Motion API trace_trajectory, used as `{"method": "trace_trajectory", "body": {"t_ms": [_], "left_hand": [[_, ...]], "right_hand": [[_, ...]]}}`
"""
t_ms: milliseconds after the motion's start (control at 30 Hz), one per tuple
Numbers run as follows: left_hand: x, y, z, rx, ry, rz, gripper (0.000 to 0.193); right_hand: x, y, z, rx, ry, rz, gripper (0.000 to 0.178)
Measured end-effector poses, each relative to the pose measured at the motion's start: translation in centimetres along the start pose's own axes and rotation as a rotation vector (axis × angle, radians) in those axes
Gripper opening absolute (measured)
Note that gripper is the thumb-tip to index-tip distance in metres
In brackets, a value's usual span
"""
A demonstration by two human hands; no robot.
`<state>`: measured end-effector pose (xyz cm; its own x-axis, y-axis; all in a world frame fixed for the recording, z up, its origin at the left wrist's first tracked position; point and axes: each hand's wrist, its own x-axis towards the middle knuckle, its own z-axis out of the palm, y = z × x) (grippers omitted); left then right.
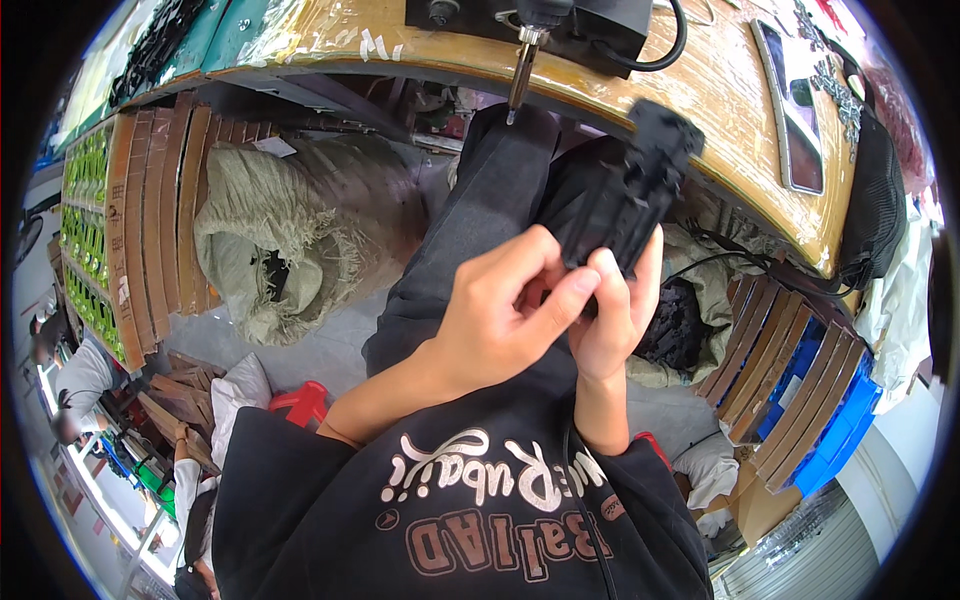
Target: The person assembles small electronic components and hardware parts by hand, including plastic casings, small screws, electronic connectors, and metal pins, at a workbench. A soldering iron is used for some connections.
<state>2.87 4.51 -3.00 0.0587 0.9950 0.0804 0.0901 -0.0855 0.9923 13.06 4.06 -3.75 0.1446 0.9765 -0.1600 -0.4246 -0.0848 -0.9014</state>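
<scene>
A long black plastic part (pixel 632 190) with a ridged, blocky far end is held up in front of my lap, slightly blurred. My left hand (pixel 505 305) pinches its near end, the thumb and bent fingers closed on it from the left. From the right, my right hand (pixel 622 310) wraps its near end, with the thumb on top and a finger along the side. Both thumbs meet close together, and what lies beneath them is hidden. Beyond the part and to its left, a screwdriver bit (pixel 523 70) points down over the table edge.
A wooden table (pixel 370 45) spans the far side, with a black box (pixel 615 35) and a phone (pixel 790 110). Woven sacks (pixel 235 180) stand below, the right one (pixel 715 345) holding black pieces. Cardboard trays (pixel 150 230) are stacked left, blue bins (pixel 835 420) right. People work far left.
</scene>
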Motion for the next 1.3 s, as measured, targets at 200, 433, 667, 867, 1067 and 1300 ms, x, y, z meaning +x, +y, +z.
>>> {"method": "trace_trajectory", "body": {"t_ms": [200, 433, 667, 867, 1067, 1300], "left_hand": [[-0.5, -1.9, 0.5, 0.197, -0.142, 0.39, 0.022], [-0.6, -2.9, 1.4, 0.268, -0.204, 0.494, 0.027], [-0.8, -3.1, 1.8, 0.293, -0.302, 0.535, 0.027], [-0.9, -3.5, 1.9, 0.302, -0.3, 0.575, 0.027], [-0.5, -3.5, 1.1, 0.326, -0.232, 0.161, 0.02], [-0.6, -8.1, -9.4, 0.749, -0.054, -0.175, 0.014]], "right_hand": [[-0.5, 2.0, -5.0, -0.244, -0.226, -0.261, 0.04], [0.4, 2.3, -7.2, -0.253, -0.336, -0.502, 0.044], [0.1, 2.2, -8.1, -0.335, -0.36, -0.648, 0.047], [-0.2, 2.4, -8.7, -0.397, -0.358, -0.711, 0.04], [-0.6, 3.4, -11.3, -0.354, 0.431, -0.499, 0.021], [-2.1, 6.0, -30.0, -0.545, 1.138, -0.275, 0.033]]}}
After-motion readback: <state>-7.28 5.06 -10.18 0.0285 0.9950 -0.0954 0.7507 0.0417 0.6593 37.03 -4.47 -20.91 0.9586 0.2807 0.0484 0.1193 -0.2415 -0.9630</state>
